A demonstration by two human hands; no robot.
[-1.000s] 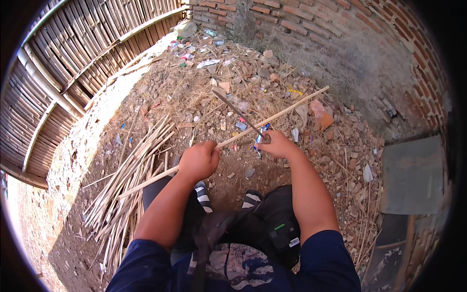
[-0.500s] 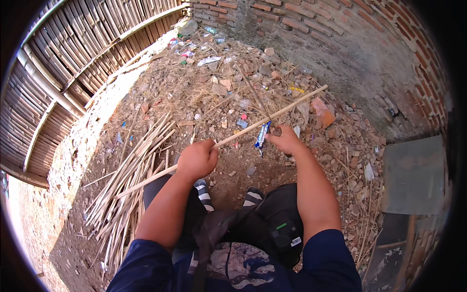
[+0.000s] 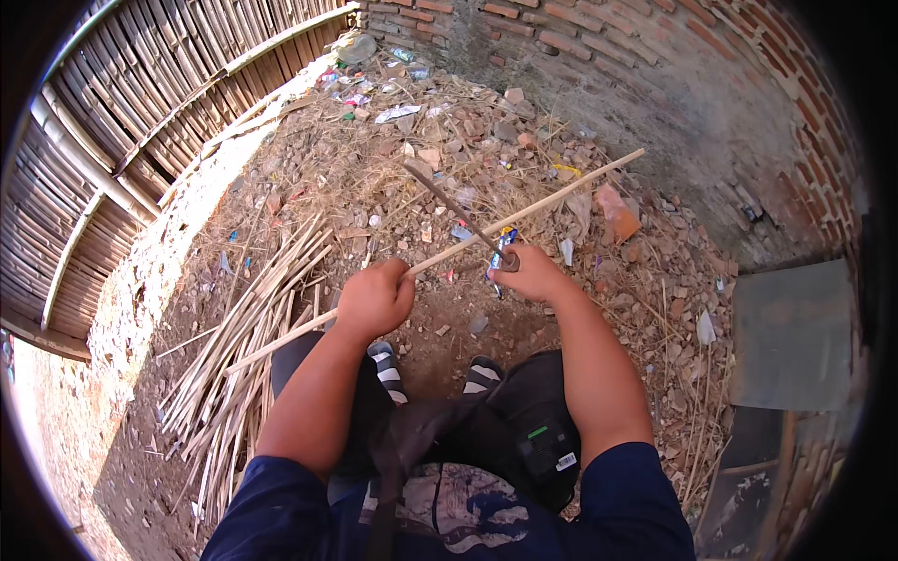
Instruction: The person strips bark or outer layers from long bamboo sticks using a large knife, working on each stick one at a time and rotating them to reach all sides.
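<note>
We look down on a person seated on rubble-strewn ground. The left hand (image 3: pixel 376 299) is closed tight around a long bamboo stick (image 3: pixel 524 211), which slants up and to the right above the dirt. The right hand (image 3: pixel 533 274) is wrapped around the handle of a dark blade (image 3: pixel 456 210) that crosses over the stick. A pile of split bamboo strips (image 3: pixel 245 346) lies beside the left knee, below a bamboo fence (image 3: pixel 112 131) and a brick wall (image 3: pixel 655 56).

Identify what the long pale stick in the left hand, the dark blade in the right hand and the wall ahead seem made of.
Long pale stick: likely split bamboo, matte tan, matching the strip pile. Dark blade: apparently dull grey metal, thin and straight. Wall: red brick with grey mortar joints, lower part rough grey render.
</note>
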